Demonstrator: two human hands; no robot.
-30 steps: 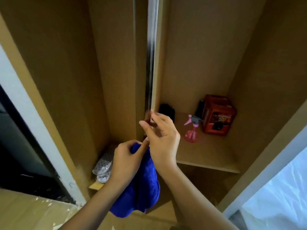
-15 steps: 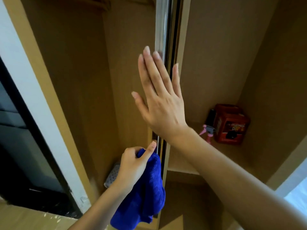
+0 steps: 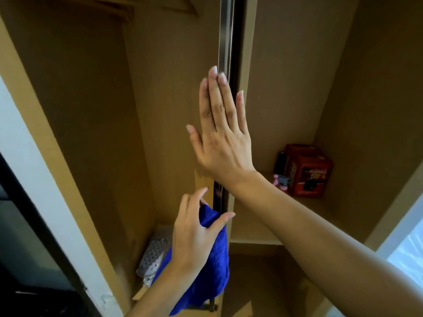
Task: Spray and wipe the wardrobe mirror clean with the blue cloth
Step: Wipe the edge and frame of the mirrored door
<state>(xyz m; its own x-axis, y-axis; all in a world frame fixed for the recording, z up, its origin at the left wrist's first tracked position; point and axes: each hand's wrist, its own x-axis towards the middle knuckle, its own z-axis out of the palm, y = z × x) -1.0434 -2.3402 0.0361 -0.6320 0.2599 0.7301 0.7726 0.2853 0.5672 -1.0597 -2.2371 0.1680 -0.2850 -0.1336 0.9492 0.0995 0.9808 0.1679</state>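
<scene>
My left hand point(image 3: 195, 234) holds the blue cloth point(image 3: 206, 271) low in the middle, and the cloth hangs down below my fingers. My right hand point(image 3: 223, 131) is flat and empty, with its fingers straight up against the silver edge of the mirror door point(image 3: 225, 30), which I see edge-on in the middle of the wardrobe. The pink spray bottle point(image 3: 282, 180) stands on the right shelf point(image 3: 256, 234), partly hidden behind my right wrist. The mirror's face is not visible.
A red box point(image 3: 307, 171) with a black item beside it sits at the back of the right shelf. Perforated grey slippers point(image 3: 152, 259) lie on the left compartment's floor. A white frame point(image 3: 34, 179) and a dark opening are at left.
My right hand let go near the cloth and rose flat against the mirror door's edge. The view tilted upward and closer. My left hand kept the cloth.
</scene>
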